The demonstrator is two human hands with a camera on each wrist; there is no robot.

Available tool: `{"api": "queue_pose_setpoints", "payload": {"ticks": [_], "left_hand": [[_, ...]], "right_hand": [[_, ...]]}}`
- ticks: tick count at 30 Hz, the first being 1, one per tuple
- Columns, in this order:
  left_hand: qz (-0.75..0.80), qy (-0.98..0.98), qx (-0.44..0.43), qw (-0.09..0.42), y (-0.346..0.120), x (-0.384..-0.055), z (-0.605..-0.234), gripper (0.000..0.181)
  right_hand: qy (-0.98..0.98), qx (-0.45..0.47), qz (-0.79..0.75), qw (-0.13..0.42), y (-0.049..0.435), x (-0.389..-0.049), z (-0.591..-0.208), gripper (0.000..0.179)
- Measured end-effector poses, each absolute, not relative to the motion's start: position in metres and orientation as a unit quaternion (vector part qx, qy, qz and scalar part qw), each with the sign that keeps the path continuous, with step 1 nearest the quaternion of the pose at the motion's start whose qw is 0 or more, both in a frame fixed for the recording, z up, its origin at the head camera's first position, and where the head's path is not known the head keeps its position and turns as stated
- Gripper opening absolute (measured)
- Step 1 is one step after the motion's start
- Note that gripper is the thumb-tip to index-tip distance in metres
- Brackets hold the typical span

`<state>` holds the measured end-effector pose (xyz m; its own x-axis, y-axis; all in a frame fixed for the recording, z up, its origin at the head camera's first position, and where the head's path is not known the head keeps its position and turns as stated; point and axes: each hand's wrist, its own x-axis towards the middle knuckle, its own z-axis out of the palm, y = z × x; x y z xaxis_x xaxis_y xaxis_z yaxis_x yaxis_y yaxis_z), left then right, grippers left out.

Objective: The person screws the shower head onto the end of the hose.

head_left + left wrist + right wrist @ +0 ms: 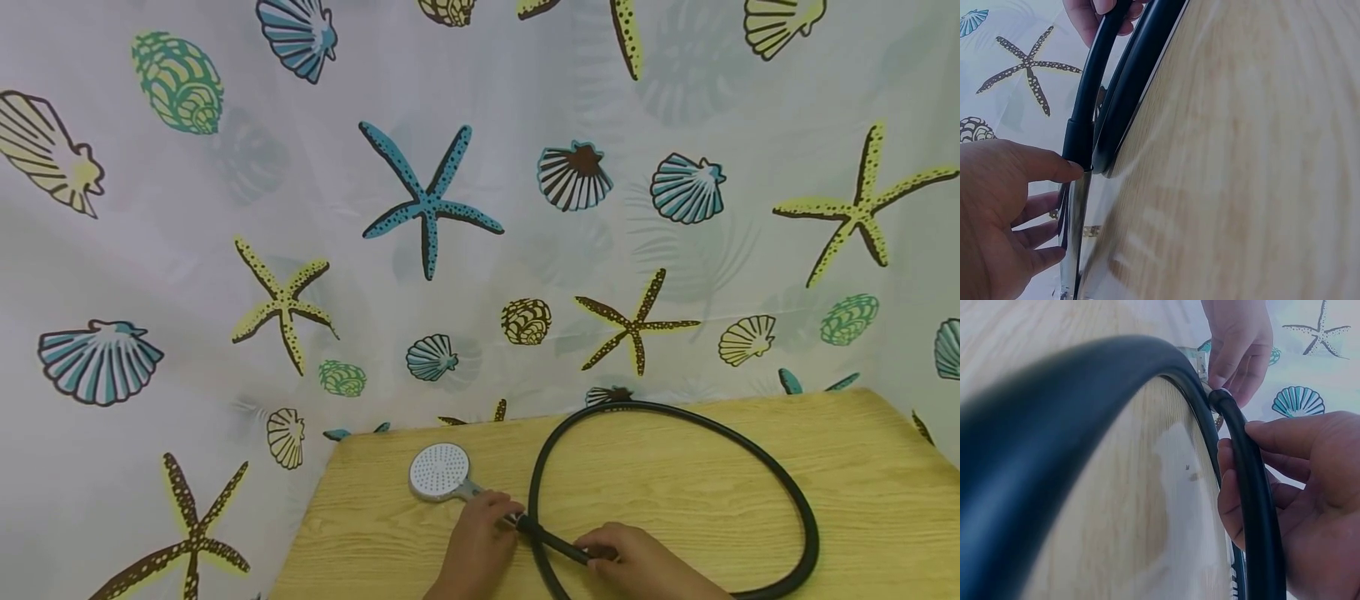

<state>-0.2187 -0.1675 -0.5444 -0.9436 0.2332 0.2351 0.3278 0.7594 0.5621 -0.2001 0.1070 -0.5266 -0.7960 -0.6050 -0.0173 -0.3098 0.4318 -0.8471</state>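
Note:
A chrome shower head [439, 472] with a round white spray face points up at the left of the table. My left hand [482, 533] grips its handle, thumb at the joint with the black hose, as the left wrist view shows with the handle [1076, 212]. The hose's wider end sleeve [1079, 144] meets the handle's end. My right hand [637, 557] pinches the black hose [1250, 481] a short way from that sleeve, thumb on one side and fingers round the other. From there the hose runs into a large loop.
The hose loop [806, 521] spreads over the right part of the wood-grain table [675, 483] and reaches its back edge. Behind and beside the table hangs a white curtain [480, 83] printed with starfish and shells.

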Motion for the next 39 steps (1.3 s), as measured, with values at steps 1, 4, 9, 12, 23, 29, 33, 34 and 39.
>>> {"api": "queue_pose_setpoints", "payload": {"ticks": [1, 4, 9, 12, 23, 29, 33, 34, 39], "left_hand": [[-0.312, -0.935, -0.151, 0.077, -0.167, -0.219, -0.544, 0.031], [-0.310, -0.934, -0.154, 0.084, -0.167, -0.219, -0.544, 0.031], [-0.304, -0.936, -0.153, 0.095, -0.168, -0.218, -0.543, 0.030], [-0.306, -0.936, -0.146, 0.091, -0.169, -0.218, -0.543, 0.030], [-0.317, -0.933, -0.140, 0.095, -0.172, -0.220, -0.544, 0.031], [-0.314, -0.934, -0.137, 0.100, -0.173, -0.222, -0.546, 0.031], [-0.320, -0.933, -0.136, 0.090, -0.176, -0.225, -0.547, 0.031], [-0.320, -0.933, -0.137, 0.088, -0.177, -0.225, -0.546, 0.031], [-0.324, -0.932, -0.139, 0.080, -0.179, -0.225, -0.541, 0.030]], "right_hand": [[0.831, -0.277, -0.456, 0.161, 0.106, -0.200, -0.527, 0.026], [0.831, -0.276, -0.455, 0.162, 0.105, -0.201, -0.527, 0.026], [0.826, -0.277, -0.464, 0.161, 0.102, -0.200, -0.525, 0.026], [0.822, -0.275, -0.471, 0.164, 0.099, -0.199, -0.525, 0.026], [0.811, -0.277, -0.484, 0.175, 0.090, -0.199, -0.528, 0.028], [0.800, -0.283, -0.496, 0.186, 0.089, -0.199, -0.530, 0.032], [0.800, -0.285, -0.494, 0.188, 0.086, -0.198, -0.528, 0.033], [0.801, -0.287, -0.492, 0.187, 0.086, -0.197, -0.528, 0.033], [0.797, -0.291, -0.496, 0.185, 0.083, -0.196, -0.527, 0.033]]}}
